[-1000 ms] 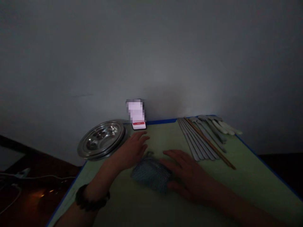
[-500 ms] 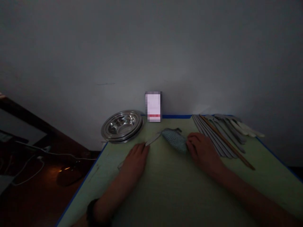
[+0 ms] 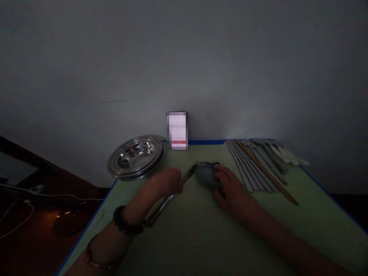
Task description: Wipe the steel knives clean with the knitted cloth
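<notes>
My left hand (image 3: 164,184) is closed around a long metal utensil (image 3: 160,209), which lies slanted over the green table (image 3: 201,237). The utensil's far end runs into a bunched blue-grey cloth (image 3: 204,172). Gripping that cloth from the right is my right hand (image 3: 232,188), fingers curled onto it. The light is dim, so I cannot tell what kind of utensil it is. A dark bead bracelet sits on my left wrist.
A stack of steel plates (image 3: 135,157) overhangs the table's back left corner. A lit phone (image 3: 177,130) leans on the wall. Several metal utensils (image 3: 250,166), a wooden stick (image 3: 267,173) and white spoons (image 3: 289,155) lie in a row at the back right. Cables trail on the dark floor to the left.
My left hand lay flat on the table; it now grips the long metal utensil. My right hand has closed on the cloth at the utensil's end.
</notes>
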Motion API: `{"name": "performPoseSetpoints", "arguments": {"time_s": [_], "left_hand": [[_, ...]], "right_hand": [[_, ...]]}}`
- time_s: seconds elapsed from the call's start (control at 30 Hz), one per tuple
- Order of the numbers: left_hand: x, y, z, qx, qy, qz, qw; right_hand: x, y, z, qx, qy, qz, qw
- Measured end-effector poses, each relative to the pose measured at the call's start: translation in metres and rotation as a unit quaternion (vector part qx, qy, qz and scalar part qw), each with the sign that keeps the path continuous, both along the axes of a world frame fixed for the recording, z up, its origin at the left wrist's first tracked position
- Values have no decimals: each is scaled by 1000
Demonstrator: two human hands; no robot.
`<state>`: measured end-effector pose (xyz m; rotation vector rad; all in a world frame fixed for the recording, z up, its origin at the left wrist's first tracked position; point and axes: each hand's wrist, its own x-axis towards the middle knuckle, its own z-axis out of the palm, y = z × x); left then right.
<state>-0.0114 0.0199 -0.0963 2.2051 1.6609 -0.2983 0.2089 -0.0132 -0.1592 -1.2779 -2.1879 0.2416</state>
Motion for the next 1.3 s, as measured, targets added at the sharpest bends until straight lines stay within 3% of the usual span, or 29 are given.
{"name": "performPoseSetpoints", "arguments": {"time_s": [0.1,0.23,0.3,0.4,0.47,0.63,0.77,0.83,1.0,1.1,1.2,1.3], "left_hand": [[4,1,-3,17,-40,3,999],[4,1,-17,33,-162,14,986],[4,1,-26,36,-232,39,971],[6,-1,-37,40,-327,80,941],[10,-2,-40,53,-373,102,921],[24,-2,-38,68,-427,132,892],[28,-2,-35,40,-439,140,887],[27,-2,-35,26,-442,142,885],[24,0,-36,19,-451,162,877],[24,-1,-36,20,-454,169,874],[25,-2,-36,18,-454,166,875],[25,-3,-36,15,-452,160,877]], "right_hand": [[4,2,9,-76,11,-45,996],[5,16,13,-178,53,-55,981],[2,25,8,-155,118,-70,978],[-6,37,-1,-38,235,-101,966],[-12,44,-6,-8,289,-115,951],[-23,57,-6,-113,402,-111,902],[-25,57,-2,-132,389,-86,907],[-25,56,-2,-128,375,-107,912],[-25,55,-7,-119,402,-163,893],[-25,53,-6,-95,362,-159,914],[-22,52,1,-59,320,-150,934],[-15,57,17,-46,350,-160,922]]}}
